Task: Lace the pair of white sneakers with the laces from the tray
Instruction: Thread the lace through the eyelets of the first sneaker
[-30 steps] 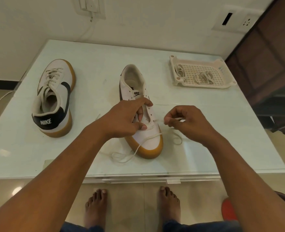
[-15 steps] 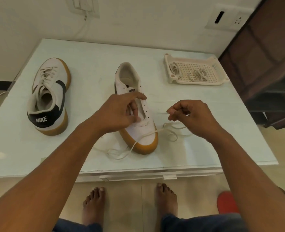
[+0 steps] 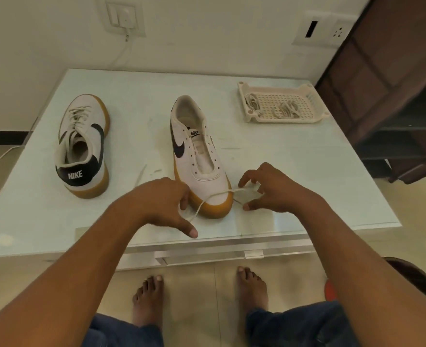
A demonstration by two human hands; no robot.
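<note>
Lying across the toe of the unlaced sneaker [image 3: 207,181], the lace [image 3: 217,194] runs 8 to 2 o'clock. Left hand [image 3: 156,201] covers one end, grip unclear; right hand [image 3: 274,189] is spread loose at 3.

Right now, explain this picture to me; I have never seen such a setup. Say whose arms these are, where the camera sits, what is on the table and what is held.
No machine here: a person works bare-handed, and one camera worn on the head looks down at the hands. On the table lie a laced sneaker on the left, an unlaced sneaker in the middle, and a tray with spare laces. A loose lace crosses the unlaced sneaker's toe, running from the left hand to the right hand. Whether either hand actually pinches it is unclear.
</note>
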